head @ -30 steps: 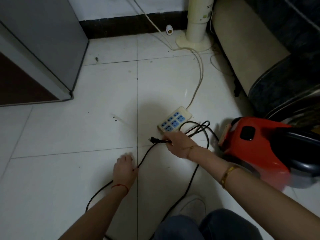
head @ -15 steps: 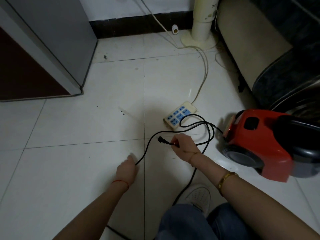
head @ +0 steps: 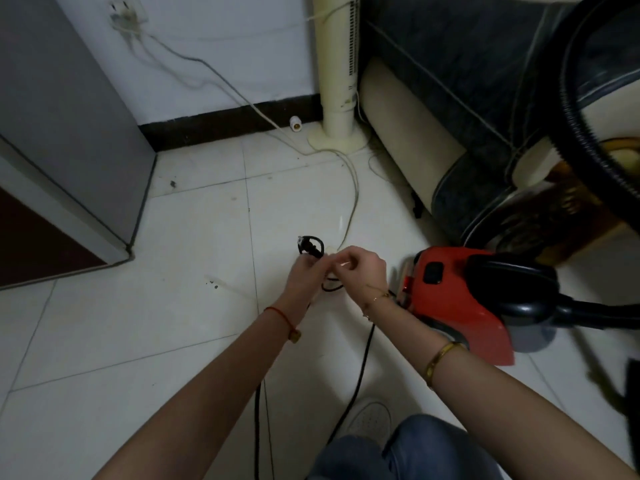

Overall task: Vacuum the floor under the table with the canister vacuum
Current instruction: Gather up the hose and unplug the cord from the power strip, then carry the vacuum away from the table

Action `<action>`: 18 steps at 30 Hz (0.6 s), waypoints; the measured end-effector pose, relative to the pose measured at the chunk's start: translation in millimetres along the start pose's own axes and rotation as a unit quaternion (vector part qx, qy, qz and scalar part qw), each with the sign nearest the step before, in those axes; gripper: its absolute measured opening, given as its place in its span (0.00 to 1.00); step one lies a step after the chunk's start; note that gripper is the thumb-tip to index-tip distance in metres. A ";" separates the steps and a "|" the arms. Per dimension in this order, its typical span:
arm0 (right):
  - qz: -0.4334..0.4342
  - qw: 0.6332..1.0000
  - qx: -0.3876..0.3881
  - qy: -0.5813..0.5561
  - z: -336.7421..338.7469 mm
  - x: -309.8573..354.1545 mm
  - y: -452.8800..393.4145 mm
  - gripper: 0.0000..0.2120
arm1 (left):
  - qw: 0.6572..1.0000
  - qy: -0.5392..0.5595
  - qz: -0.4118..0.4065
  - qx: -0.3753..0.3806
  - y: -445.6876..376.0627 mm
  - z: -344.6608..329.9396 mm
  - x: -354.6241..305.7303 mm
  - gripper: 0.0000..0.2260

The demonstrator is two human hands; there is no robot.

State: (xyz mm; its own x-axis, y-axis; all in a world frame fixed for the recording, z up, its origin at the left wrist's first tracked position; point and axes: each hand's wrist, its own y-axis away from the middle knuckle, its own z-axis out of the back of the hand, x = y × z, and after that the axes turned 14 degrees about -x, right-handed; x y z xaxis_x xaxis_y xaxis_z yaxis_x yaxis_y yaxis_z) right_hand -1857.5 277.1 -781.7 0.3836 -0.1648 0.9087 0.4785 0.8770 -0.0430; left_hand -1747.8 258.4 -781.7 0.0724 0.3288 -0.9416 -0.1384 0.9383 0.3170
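Above the white tiled floor (head: pixel 138 341), a black plug (head: pixel 309 247) is held pointing up-left, its cord (head: pixel 362 368) trailing toward the camera. It is pinched by the left hand (head: pixel 304 275); the right hand (head: pixel 363 270) is closed beside it, its hold unclear, near the red canister vacuum (head: pixel 460 299).

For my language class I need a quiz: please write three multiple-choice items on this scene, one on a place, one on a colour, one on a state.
1. Where is the red plastic canister vacuum?
A. right of the hands
B. left of the hands
C. on the sofa

2. What colour is the thin string bracelet on the left wrist?
A. blue
B. red
C. green

3. The black plug of the black power cord is:
A. in the wall socket
B. lying on the floor
C. held up in the left hand

Key: 1 A, it stands beside the right hand; 2 B, red shows; 3 C, fingers grip below it.
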 end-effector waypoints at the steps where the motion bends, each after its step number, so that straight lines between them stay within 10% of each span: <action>1: -0.008 1.000 -0.004 -0.005 8.7 3.5 -2.8 0.03 | 1.000 -0.010 -0.024 -0.007 -0.1 -9.5 -8.6 0.07; 11: 0.106 0.985 -0.135 0.019 117.6 32.7 -42.7 0.13 | 0.957 -0.113 -0.268 0.015 10.9 -108.1 -98.2 0.08; 18: 0.231 0.880 -0.338 0.240 233.8 46.8 -68.8 0.13 | 0.925 -0.165 -0.331 0.090 24.5 -176.5 -121.4 0.13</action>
State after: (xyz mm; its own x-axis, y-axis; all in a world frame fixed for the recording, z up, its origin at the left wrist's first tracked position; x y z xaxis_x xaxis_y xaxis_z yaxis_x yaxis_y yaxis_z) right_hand -2057.1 314.5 -639.2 0.8727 -0.1752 0.4557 0.4819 0.4587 -0.7466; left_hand -1934.4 222.6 -679.7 0.3847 -0.3369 -0.8594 0.2079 0.9387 -0.2749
